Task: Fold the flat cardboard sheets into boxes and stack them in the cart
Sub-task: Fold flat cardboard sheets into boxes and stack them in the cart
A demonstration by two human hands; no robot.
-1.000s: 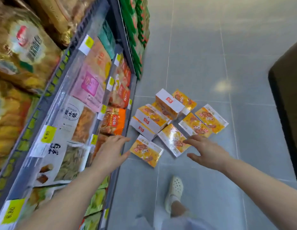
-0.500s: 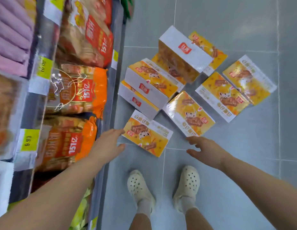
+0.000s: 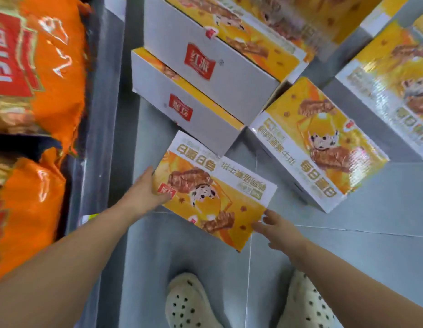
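Crouching over the floor (image 3: 347,245), the person takes the nearest flat carton (image 3: 215,192) at its two ends: the left hand (image 3: 144,192) pinches the near-left corner, thumb on top, while the right hand (image 3: 280,229), fingers loosely spread, touches the opposite edge. Lifting evenly from both ends should keep it from buckling before folding.

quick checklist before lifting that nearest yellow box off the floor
1. Left hand grips the nearest box at its left edge: ok.
2. Right hand has a firm hold: not ok, fingers only touch the right corner.
3. Box free of the white stacked boxes: cannot tell, its far corner meets them.
4. Feet clear of the box: ok.
5. Cart in view: not ok.
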